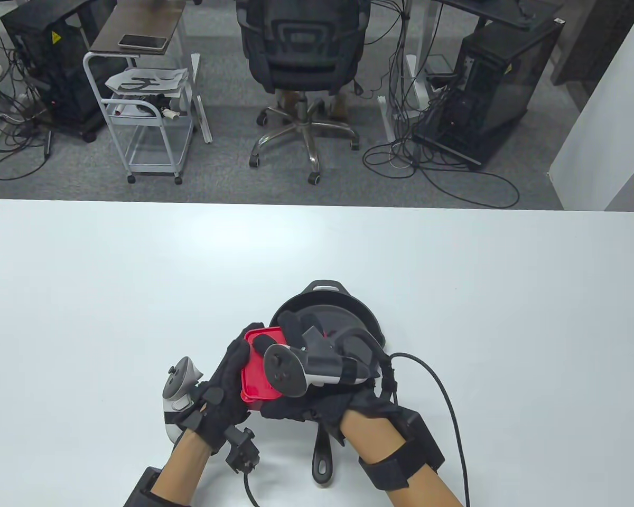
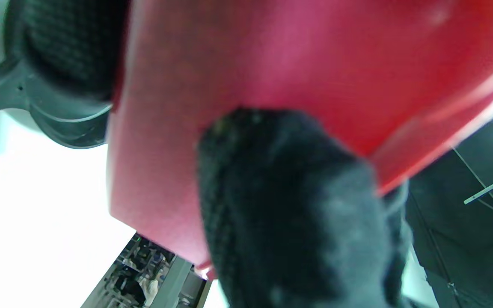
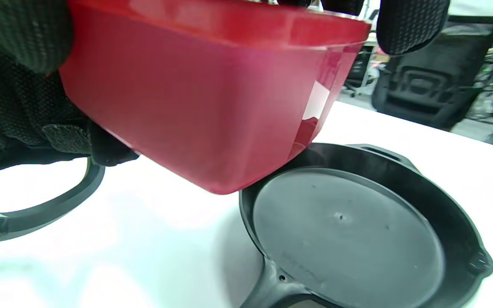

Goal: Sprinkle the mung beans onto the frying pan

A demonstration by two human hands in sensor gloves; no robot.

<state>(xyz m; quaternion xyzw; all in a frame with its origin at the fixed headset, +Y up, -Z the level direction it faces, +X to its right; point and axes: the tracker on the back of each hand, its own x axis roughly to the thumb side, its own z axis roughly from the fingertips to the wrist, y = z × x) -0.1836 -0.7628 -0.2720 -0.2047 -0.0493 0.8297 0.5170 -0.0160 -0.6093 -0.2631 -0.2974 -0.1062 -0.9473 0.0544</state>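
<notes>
A black frying pan (image 1: 362, 317) lies on the white table with its handle (image 1: 321, 465) toward me; in the right wrist view the pan (image 3: 349, 231) looks bare apart from tiny specks. My left hand (image 1: 227, 380) grips a red container (image 1: 253, 377) from its left side and holds it above the table, just left of the pan; it also shows in the right wrist view (image 3: 203, 98). In the left wrist view a gloved finger (image 2: 289, 214) presses its red wall (image 2: 272, 55). My right hand (image 1: 296, 338) lies over its open top, fingers (image 3: 409, 25) hanging past the far rim. No beans show.
The white table (image 1: 137, 296) stretches wide to the left, right and far side of the pan. A glove cable (image 1: 444, 391) loops on the table right of the pan. An office chair (image 1: 301, 47) and carts stand beyond the far edge.
</notes>
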